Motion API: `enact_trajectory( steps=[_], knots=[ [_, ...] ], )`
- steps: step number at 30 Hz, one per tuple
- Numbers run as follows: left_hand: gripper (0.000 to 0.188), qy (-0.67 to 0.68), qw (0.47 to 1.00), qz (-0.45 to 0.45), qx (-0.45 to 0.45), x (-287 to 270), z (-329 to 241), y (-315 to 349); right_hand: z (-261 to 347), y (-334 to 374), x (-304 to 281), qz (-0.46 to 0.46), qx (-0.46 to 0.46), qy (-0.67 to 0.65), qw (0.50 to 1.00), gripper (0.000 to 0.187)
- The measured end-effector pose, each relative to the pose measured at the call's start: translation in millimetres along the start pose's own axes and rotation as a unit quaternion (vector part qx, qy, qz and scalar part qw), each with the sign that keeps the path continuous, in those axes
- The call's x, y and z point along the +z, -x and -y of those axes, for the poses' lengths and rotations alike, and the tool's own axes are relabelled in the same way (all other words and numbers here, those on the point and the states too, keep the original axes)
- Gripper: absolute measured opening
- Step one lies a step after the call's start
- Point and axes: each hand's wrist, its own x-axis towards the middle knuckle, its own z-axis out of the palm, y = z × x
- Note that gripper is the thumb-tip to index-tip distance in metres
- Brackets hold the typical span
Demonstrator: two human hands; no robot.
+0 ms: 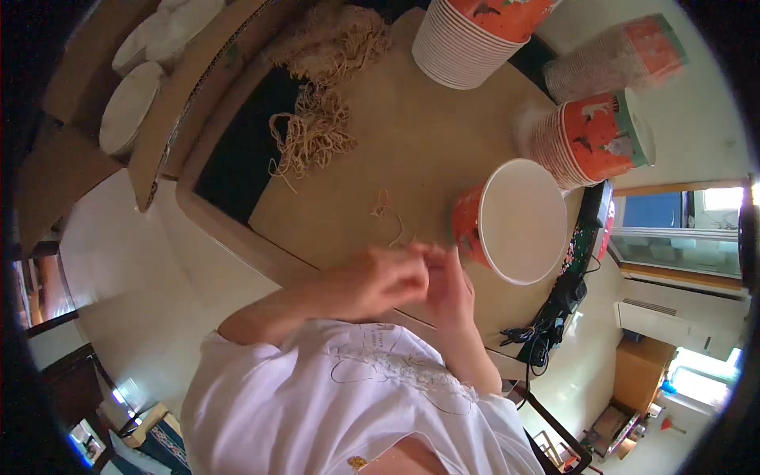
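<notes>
My left hand (388, 279) and my right hand (450, 291) meet just above the table's near edge, fingertips together. Fingers of the left are curled in and slightly blurred; those of the right are pressed together beside its thumb. A thin beige string (389, 212) lies looped on the brown board and runs down to the fingertips, where its end is hidden. Close to the right hand, a large orange paper bucket (524, 222) with a white inside lies tipped, its mouth toward me. Farther off is a tangled heap of the same string (317, 131).
Stacks of nested orange paper buckets stand at the back (467, 47) and right (590, 138), with a plastic-wrapped stack (621, 59) behind. A cardboard box (186, 103) holding round white pieces (131, 107) is at the left. Black cables (538, 336) hang at the table's right edge.
</notes>
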Motion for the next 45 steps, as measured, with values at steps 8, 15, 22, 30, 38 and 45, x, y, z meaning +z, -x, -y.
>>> enact_trajectory(
  steps=[8,15,22,30,38,45],
  knots=[
    [0.011,0.089,0.974,0.195,-0.074,36,41,27,23,54,12,-0.140,-0.107,0.130,0.976,0.025],
    [0.029,-0.179,0.958,-0.006,-0.225,6,109,-11,38,65,16,-0.141,-0.065,0.405,0.901,0.024],
    [0.021,-0.387,0.875,-0.232,-0.179,-68,54,-29,37,63,7,-0.169,-0.110,0.432,0.879,0.021],
    [0.024,0.006,0.999,-0.028,0.040,33,-1,-29,33,62,10,-0.111,-0.157,0.530,0.826,0.015],
    [0.007,0.131,0.984,0.004,-0.121,21,-5,-38,41,77,-8,-0.137,-0.068,0.555,0.818,0.010],
    [0.006,-0.007,0.998,0.019,-0.052,27,-23,-43,18,56,-4,-0.161,-0.212,0.422,0.867,0.043]
  ],
)
